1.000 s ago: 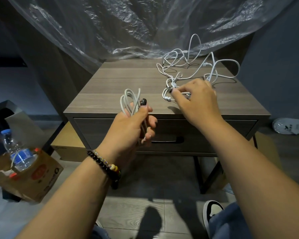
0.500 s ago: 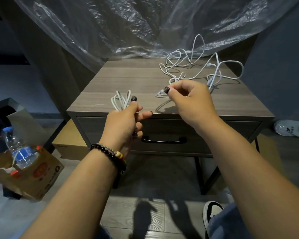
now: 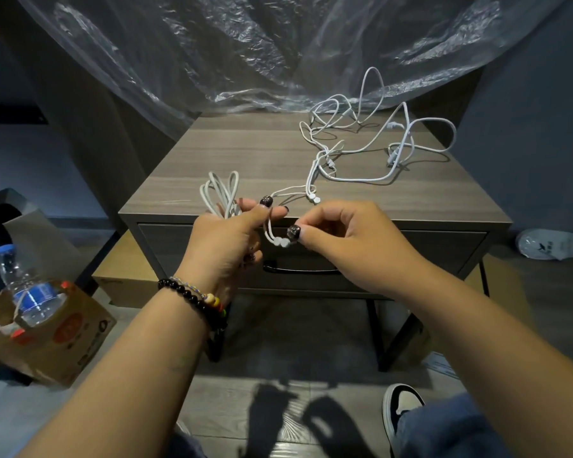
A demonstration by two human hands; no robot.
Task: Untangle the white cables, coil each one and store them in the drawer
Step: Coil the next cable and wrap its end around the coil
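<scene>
Here, left hand (image 3: 224,238) grips coiled white cable (image 3: 220,193), right hand (image 3: 338,233) pinches its plug ends (image 3: 282,242) before the closed nightstand drawer (image 3: 427,256).

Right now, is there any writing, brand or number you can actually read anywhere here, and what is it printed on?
None can be read.
Cardboard box on the floor at left: red and dark print, too blurred to read.
Water bottle inside it: blue label, lettering too small.
White object on the floor at right: a dark mark, not legible.
Nightstand, closed drawer, white cables: no writing shows.
</scene>
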